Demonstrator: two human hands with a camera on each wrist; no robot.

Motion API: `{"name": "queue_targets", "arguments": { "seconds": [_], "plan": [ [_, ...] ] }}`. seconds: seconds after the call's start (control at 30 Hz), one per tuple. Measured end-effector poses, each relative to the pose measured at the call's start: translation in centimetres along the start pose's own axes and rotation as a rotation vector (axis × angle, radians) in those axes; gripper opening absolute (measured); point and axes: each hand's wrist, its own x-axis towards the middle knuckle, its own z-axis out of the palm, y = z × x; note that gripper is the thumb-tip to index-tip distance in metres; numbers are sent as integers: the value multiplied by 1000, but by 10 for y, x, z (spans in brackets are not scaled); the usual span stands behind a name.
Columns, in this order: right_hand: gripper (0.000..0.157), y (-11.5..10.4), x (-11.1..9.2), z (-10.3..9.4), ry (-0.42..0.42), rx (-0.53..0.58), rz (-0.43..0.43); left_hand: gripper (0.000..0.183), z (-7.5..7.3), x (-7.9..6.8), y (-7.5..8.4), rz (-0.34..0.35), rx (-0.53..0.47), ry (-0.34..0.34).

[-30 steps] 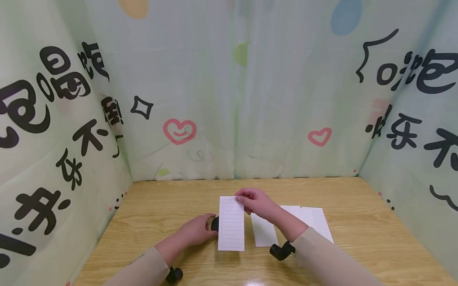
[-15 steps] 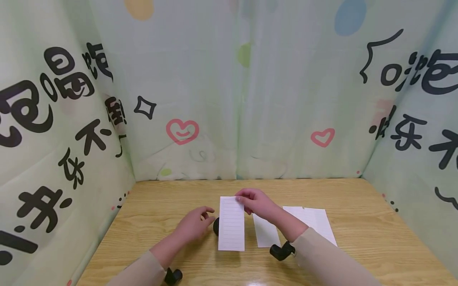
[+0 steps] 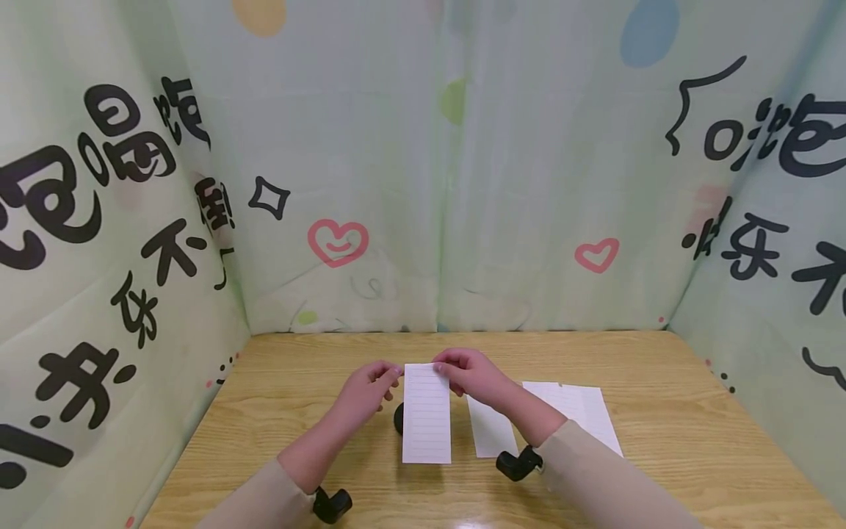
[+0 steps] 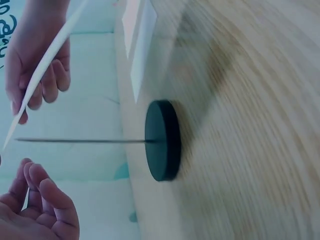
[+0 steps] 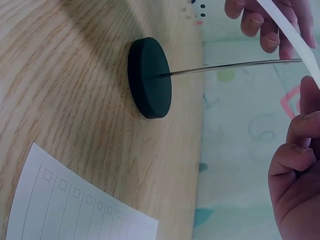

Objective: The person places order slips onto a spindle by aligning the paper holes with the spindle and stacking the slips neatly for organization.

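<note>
My right hand (image 3: 472, 378) pinches a white lined paper slip (image 3: 426, 415) by its upper right corner, between thumb and fingers, holding it above the table. Beside the slip's upper left corner is my left hand (image 3: 363, 397), fingers loosely bent; in the left wrist view its fingertips appear just short of the paper. Under the slip stands a bill spike, its round black base (image 4: 162, 145) on the tabletop and its thin metal rod (image 4: 85, 141) upright. The rod's tip ends close to the slip. In the head view the slip hides most of the spike.
To the right on the wooden table (image 3: 304, 375) lie more white papers: a narrow sheet (image 3: 492, 426) and a wider piece (image 3: 584, 408), partly under my right forearm. In the right wrist view a sheet (image 5: 60, 210) shows rows of small boxes. Printed curtains (image 3: 370, 147) enclose the table.
My left hand has left the black base and moved up to the slip's upper left corner. The slip and my right hand have stayed nearly still.
</note>
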Motion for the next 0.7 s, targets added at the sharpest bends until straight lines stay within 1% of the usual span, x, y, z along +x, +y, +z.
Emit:
{"name": "queue_targets", "arguments": {
  "seconds": [0.27, 0.47, 0.7],
  "plan": [
    [21, 1, 0, 2, -15, 8, -15, 36, 10, 4, 5, -14, -11, 6],
    [21, 0, 1, 3, -12, 2, -22, 30, 12, 5, 8, -21, -22, 7],
    [21, -1, 1, 3, -9, 5, -9, 29, 13, 6, 9, -22, -22, 3]
  ]
}}
